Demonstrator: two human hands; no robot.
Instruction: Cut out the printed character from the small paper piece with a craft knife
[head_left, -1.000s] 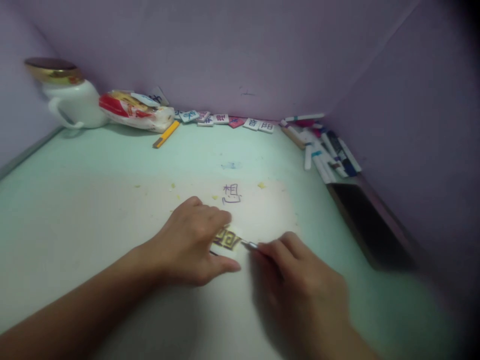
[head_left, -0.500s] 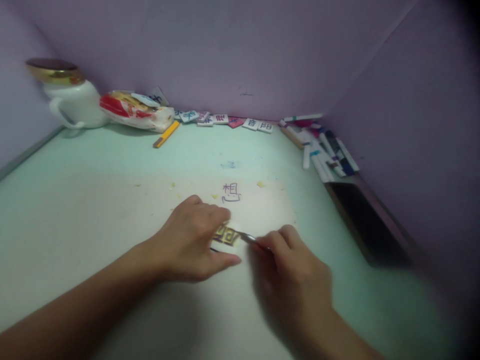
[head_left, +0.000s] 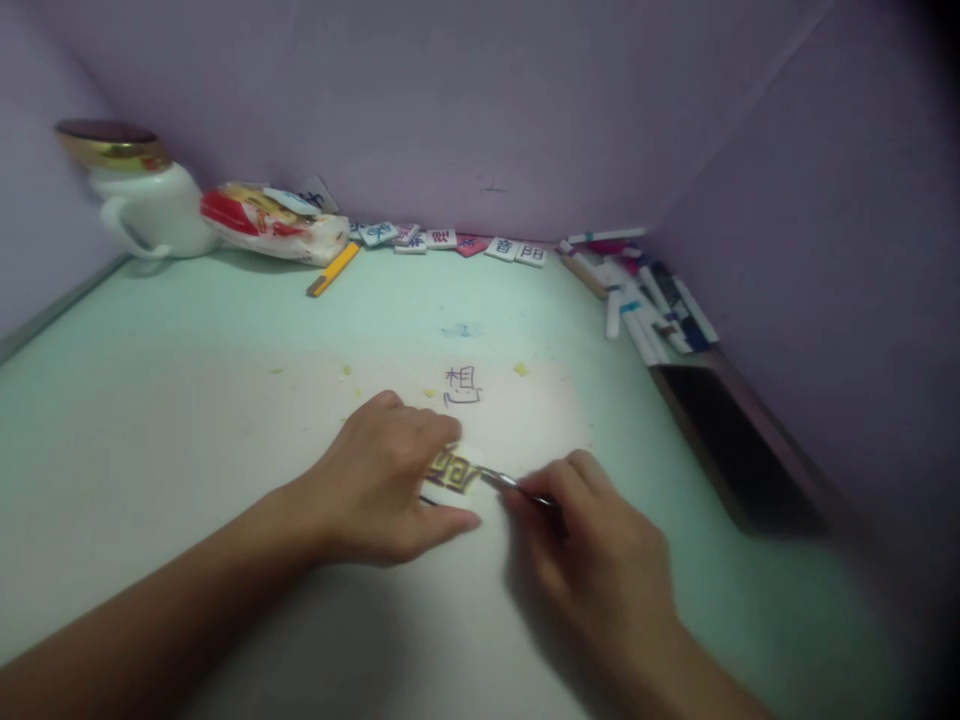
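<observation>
My left hand (head_left: 390,480) lies at the middle of the white sheet, thumb and fingers closed around a small pale block (head_left: 456,470). Part of that block shows between them, with a yellowish character outlined in dark on its face. Held like a pen in my right hand (head_left: 585,530) is a slim metal carving knife (head_left: 517,486). Its thin tip reaches to the right edge of the character; whether it touches the surface I cannot tell. Just beyond the hands, a purple character (head_left: 462,385) is drawn on the sheet.
Yellow crumbs (head_left: 521,369) dot the sheet. Along the back wall are a white mug (head_left: 169,210), a red-and-white packet (head_left: 262,222), a yellow cutter (head_left: 334,270) and several character tiles (head_left: 501,248). On the right lie several markers (head_left: 637,320) and a dark phone-like slab (head_left: 735,450).
My right hand and the knife have shifted slightly right, drawing the tip back across the block's right side. My left hand and the block stay nearly still.
</observation>
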